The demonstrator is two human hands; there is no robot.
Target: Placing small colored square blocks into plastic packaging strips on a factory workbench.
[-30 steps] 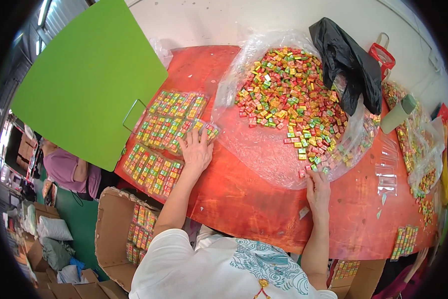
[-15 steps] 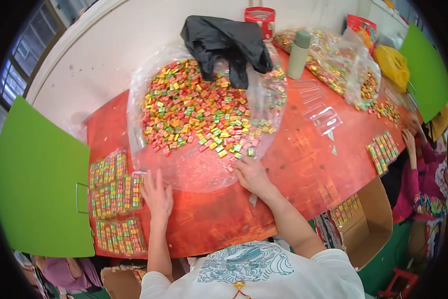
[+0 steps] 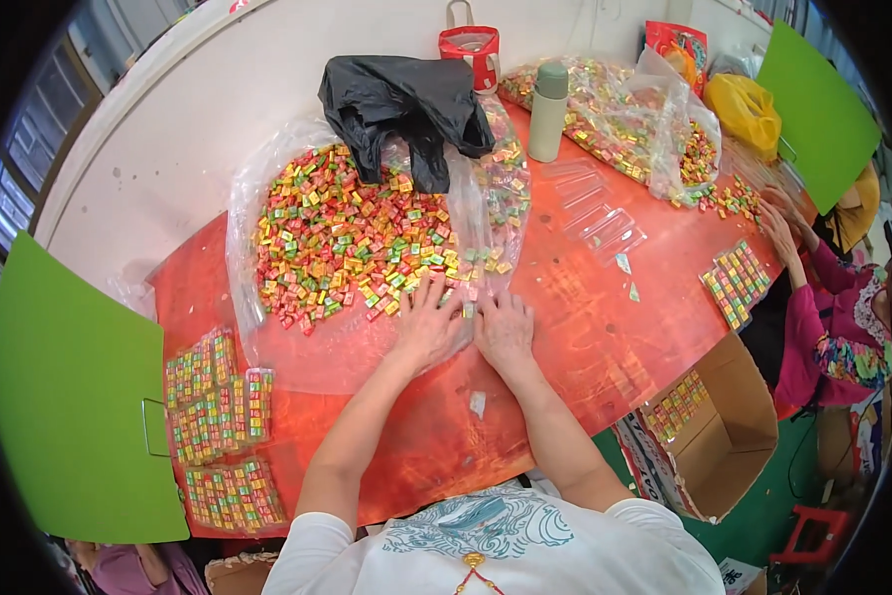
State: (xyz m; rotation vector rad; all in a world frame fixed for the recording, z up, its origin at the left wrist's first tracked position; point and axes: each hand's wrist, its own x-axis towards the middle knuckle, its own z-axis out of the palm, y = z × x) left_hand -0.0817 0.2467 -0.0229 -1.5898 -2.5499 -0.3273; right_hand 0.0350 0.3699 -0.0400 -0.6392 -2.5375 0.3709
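A heap of small wrapped candies (image 3: 347, 238) in red, yellow, green and orange lies on a spread clear plastic bag (image 3: 317, 369). My left hand (image 3: 428, 325) rests at the heap's near right edge, fingers spread and touching the closest candies. Just right of it, my right hand (image 3: 506, 332) lies at the border of the bag, fingers stretched apart, with a few candies close to its thumb side. Whatever lies beneath the two palms is hidden. Clear trays filled with rows of candies (image 3: 218, 412) are grouped at the table's left.
A black plastic bag (image 3: 396, 99) covers the heap's back. Behind stand a red bag (image 3: 471, 58) and a green bottle (image 3: 547, 114). Empty clear trays (image 3: 605, 223) lie to the right. A co-worker's hands (image 3: 783, 228) are beside another candy pile (image 3: 734, 200). An open carton (image 3: 724, 436) sits below the edge.
My left hand has left the filled trays and come right to the heap's near edge, beside my right hand. The whole view has shifted slightly.
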